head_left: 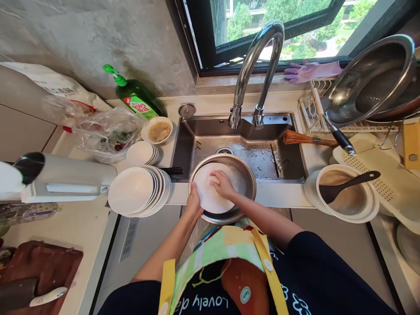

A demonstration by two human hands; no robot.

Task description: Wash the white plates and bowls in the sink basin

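A white plate [209, 202] is tilted inside a steel basin [252, 192], which rests at the sink's front edge. My left hand [194, 200] grips the plate's left edge, thumb on top and fingers hidden below. Against the plate's inner face, my right hand [223, 185] presses with curled fingers. Whatever may be under those fingers cannot be made out. To the left stand a stack of white plates [130, 190], a smaller stack of white bowls [139, 153] and dark chopsticks [173, 171].
Behind the basin is the steel sink [183, 140] with food scraps, under a tall faucet [244, 65]. A bowl of leftovers [159, 131] and green soap bottle [138, 98] stand left. Right are a brush [298, 138], a white pot [310, 188] with a black rice paddle [354, 180] and a rack [316, 105].
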